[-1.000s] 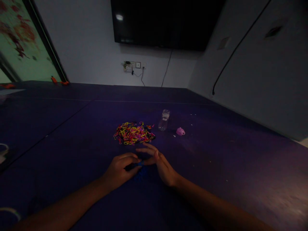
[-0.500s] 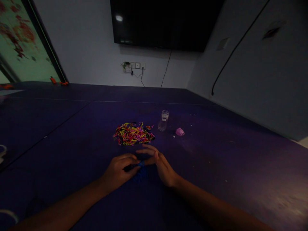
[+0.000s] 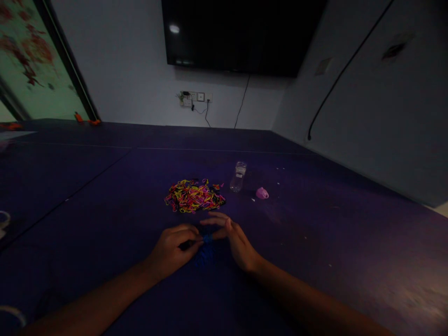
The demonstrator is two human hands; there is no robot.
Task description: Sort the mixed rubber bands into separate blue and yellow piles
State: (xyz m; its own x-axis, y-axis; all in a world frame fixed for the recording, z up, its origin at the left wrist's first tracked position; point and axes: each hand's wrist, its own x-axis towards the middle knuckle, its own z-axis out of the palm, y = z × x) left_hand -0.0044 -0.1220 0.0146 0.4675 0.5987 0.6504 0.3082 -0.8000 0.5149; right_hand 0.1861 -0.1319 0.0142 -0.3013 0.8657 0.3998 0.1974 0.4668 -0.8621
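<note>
Both my hands meet low on a dark purple table (image 3: 105,196). My left hand (image 3: 173,249) is curled, its fingertips pinching a small blue band (image 3: 207,238). My right hand (image 3: 234,240) pinches the same blue band with thumb and forefinger, its other fingers stretched out. Under and between the hands lies a little heap of blue bands (image 3: 206,254). Just beyond the fingers sits a pile of yellow, pink and black rubber bands (image 3: 194,196).
A small clear plastic bottle (image 3: 238,176) stands right of the coloured pile, with a pink cap (image 3: 262,193) beside it. A dark screen (image 3: 241,35) hangs on the far wall above a wall socket (image 3: 194,97). The grey wall runs along the table's right side.
</note>
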